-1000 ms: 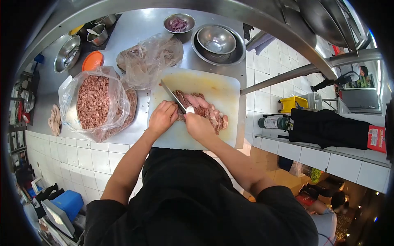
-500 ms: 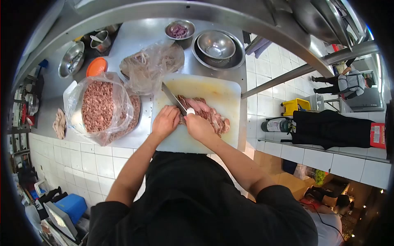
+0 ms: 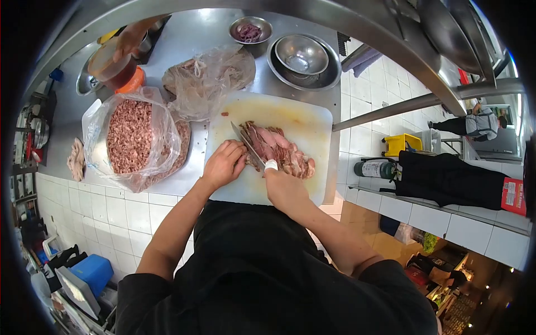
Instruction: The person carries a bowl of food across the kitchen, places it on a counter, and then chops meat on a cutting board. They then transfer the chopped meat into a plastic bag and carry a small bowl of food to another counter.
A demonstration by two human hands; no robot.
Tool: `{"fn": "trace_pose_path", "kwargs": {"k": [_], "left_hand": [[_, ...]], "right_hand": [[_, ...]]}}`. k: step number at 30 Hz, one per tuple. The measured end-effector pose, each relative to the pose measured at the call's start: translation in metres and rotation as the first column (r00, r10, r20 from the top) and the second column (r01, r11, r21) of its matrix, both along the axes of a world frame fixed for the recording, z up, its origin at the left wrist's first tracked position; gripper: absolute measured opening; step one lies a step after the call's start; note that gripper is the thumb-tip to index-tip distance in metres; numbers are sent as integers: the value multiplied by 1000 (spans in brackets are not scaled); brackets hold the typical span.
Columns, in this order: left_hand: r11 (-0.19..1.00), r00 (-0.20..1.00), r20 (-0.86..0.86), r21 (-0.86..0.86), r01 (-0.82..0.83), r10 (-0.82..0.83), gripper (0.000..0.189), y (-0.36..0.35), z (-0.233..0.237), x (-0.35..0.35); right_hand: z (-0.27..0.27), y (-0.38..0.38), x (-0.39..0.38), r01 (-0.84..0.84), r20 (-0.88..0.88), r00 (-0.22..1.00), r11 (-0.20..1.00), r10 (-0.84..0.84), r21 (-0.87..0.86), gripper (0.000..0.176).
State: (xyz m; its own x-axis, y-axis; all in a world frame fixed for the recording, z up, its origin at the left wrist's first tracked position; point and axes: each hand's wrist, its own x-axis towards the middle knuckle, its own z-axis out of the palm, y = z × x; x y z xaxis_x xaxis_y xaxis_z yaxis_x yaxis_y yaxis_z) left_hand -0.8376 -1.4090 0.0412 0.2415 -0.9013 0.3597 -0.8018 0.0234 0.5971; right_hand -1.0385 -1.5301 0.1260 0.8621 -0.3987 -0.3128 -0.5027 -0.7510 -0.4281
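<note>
A pile of sliced pink meat (image 3: 279, 148) lies on a white cutting board (image 3: 301, 114). My right hand (image 3: 285, 187) grips the white handle of a knife (image 3: 249, 147), whose blade angles up and left along the meat's left side. My left hand (image 3: 223, 163) rests on the board with its fingers curled against the left end of the meat, right beside the blade.
A clear bag of chopped meat (image 3: 134, 137) sits left of the board, a second bag (image 3: 209, 75) behind it. Nested steel bowls (image 3: 304, 58) and a small bowl of purple pieces (image 3: 250, 30) stand at the back. Another person's hand (image 3: 127, 40) holds a container of dark liquid (image 3: 111, 68) at back left.
My right hand has drawn the knife back toward me along the meat. Another person's hand with a container of dark liquid has come in at the back left.
</note>
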Motion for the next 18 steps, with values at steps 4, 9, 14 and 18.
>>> {"fn": "trace_pose_path", "kwargs": {"k": [4,9,14,18], "left_hand": [[1000,1000,25,-4,-13,13,24,-2,-2,0],[999,999,24,-14,-43,44,22,-2,5,-4],[999,999,27,25,-39,38,21,-2,-2,-3],[999,999,22,27,-36,36,22,-4,-3,-3]], "right_hand": [[-47,-3,27,44,-7,999,998,-44,40,23],[-7,-18,31,65,-8,998,994,-65,88,22],[-14,1,8,76,54,996,997,-78,29,30],[-45,-5,35,84,28,996,994,-86,73,32]]}}
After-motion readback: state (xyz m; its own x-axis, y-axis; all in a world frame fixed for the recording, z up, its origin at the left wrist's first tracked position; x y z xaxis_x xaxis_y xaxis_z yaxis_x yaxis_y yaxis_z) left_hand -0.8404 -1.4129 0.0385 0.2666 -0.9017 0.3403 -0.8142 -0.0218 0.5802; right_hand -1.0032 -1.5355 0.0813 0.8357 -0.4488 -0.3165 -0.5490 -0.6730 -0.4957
